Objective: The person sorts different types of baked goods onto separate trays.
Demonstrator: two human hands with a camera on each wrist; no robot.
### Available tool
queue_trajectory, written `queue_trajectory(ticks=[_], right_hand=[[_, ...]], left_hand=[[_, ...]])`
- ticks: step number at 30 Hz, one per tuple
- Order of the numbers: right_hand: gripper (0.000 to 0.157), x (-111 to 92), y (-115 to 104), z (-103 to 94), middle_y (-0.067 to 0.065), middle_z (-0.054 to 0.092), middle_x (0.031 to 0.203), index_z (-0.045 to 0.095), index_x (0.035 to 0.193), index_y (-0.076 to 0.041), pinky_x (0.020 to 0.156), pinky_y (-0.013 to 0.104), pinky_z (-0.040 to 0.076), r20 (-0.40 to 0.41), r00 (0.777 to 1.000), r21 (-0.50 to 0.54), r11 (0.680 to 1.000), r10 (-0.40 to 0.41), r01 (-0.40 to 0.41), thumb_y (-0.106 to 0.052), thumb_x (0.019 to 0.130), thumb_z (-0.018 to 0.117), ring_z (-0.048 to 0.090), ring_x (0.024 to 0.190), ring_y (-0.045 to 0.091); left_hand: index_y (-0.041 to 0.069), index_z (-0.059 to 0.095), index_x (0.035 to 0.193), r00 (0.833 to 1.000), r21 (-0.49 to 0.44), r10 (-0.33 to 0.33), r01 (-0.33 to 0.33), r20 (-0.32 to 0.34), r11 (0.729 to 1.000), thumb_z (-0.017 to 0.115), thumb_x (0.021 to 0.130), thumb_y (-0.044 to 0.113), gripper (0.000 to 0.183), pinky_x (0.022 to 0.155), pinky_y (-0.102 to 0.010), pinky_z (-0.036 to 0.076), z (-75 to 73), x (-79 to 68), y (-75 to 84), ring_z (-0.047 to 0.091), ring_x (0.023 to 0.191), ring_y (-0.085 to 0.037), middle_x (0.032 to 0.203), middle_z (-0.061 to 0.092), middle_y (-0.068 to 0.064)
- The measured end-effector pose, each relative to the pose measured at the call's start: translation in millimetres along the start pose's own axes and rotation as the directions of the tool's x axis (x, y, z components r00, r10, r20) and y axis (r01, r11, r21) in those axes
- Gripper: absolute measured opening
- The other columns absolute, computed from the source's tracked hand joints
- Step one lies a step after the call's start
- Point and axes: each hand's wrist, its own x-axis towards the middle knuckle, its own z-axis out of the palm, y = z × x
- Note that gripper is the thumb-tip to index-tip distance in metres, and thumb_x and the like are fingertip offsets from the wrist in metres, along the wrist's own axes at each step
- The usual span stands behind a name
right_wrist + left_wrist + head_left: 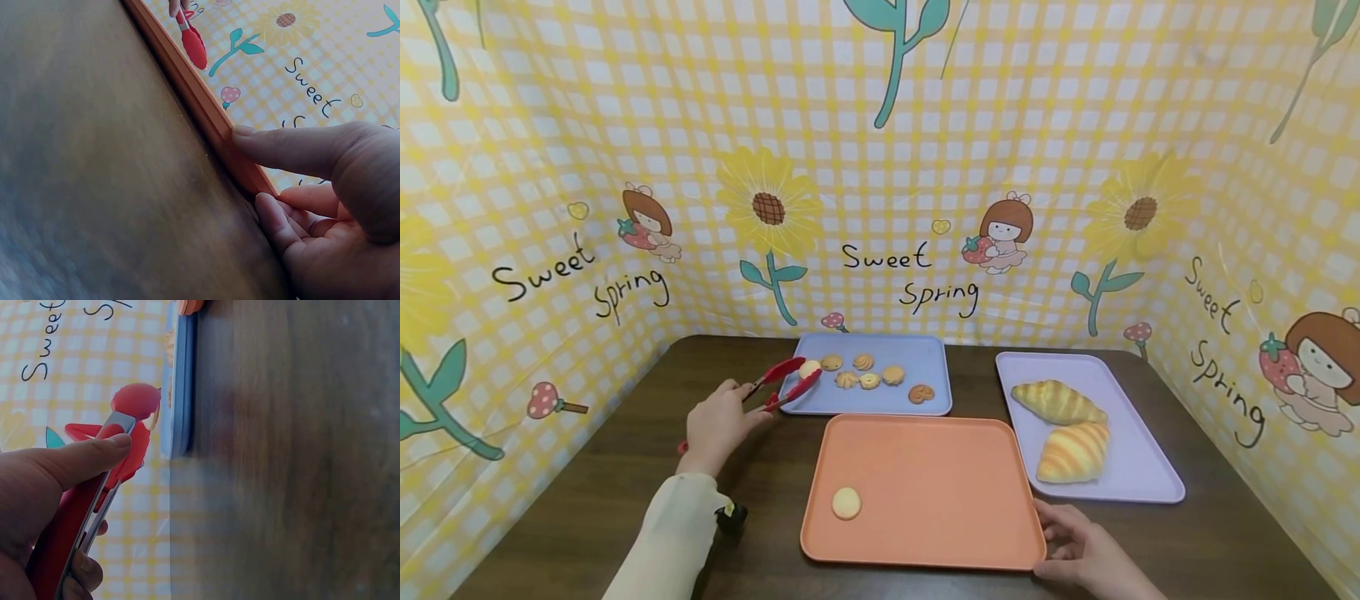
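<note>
My left hand (718, 425) grips red-tipped metal tongs (100, 487) over the left end of the blue tray (925, 357). Between the tong tips sits a round pale cookie (809, 367); whether it is lifted off the tray I cannot tell. Several other small cookies (868, 381) of different shapes lie on that tray. At the front right corner of the orange tray (932, 492), my right hand (1086, 550) pinches the rim, thumb on top and fingers against the side. One round pale cookie (846, 503) lies toward the orange tray's left side.
A lilac tray (1135, 450) at the right bears a croissant-like bread (1060, 402) and a striped bread roll (1075, 452). The trays stand close together on a dark wooden table (617, 467). Yellow checked cloth (880, 167) hangs behind and at both sides.
</note>
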Motion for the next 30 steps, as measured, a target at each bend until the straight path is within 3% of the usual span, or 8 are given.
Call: queue_trajectory(ticks=[13, 22, 25, 30], right_hand=[[0.079, -1.1, 0.8, 0.0, 0.016, 0.049, 0.115, 0.029, 0.139, 0.026, 0.072, 0.026, 0.054, 0.003, 1.000, 0.004, 1.000, -0.017, 0.017, -0.004, 0.084, 0.077, 0.058, 0.093, 0.005], [0.080, -0.7, -1.2, 0.0, 0.017, 0.049, 0.115, 0.028, 0.140, 0.026, 0.072, 0.026, 0.054, 0.003, 1.000, 0.004, 1.000, -0.019, 0.019, -0.003, 0.084, 0.077, 0.059, 0.091, 0.006], [0.080, -0.7, -1.4, -0.1, 0.016, 0.049, 0.115, 0.028, 0.141, 0.025, 0.072, 0.026, 0.054, 0.004, 1.000, 0.012, 1.000, 0.003, -0.003, -0.003, 0.084, 0.077, 0.059, 0.089, 0.007], [0.081, -0.7, -1.6, -0.3, 0.016, 0.049, 0.115, 0.027, 0.142, 0.023, 0.072, 0.027, 0.054, 0.006, 0.999, 0.022, 0.999, 0.038, -0.038, -0.004, 0.085, 0.077, 0.059, 0.089, 0.008]], left_hand=[[-0.002, 0.066, 0.125, 0.990, -0.008, -0.087, 0.088, 0.110, 0.996, 0.083, 0.078, 0.040, 0.065, 0.061, -0.049, 0.047, 3.6, 11.0, 2.5, 0.058, 0.071, -0.033, 0.091, 0.058, -0.013], [-0.002, 0.064, 0.128, 0.985, 0.005, -0.101, 0.102, 0.139, 0.995, 0.083, 0.078, 0.041, 0.069, 0.064, -0.051, 0.048, 0.9, 12.3, 6.6, 0.060, 0.077, -0.037, 0.094, 0.058, -0.014], [-0.002, 0.064, 0.129, 0.985, 0.004, -0.098, 0.099, 0.139, 0.995, 0.083, 0.078, 0.042, 0.070, 0.064, -0.051, 0.048, 1.6, 11.4, 5.6, 0.060, 0.078, -0.037, 0.096, 0.058, -0.014], [-0.003, 0.063, 0.130, 0.995, -0.014, -0.032, 0.033, 0.094, 0.999, 0.082, 0.079, 0.044, 0.072, 0.060, -0.047, 0.046, 4.2, 8.6, -1.3, 0.058, 0.072, -0.031, 0.099, 0.058, -0.013]])
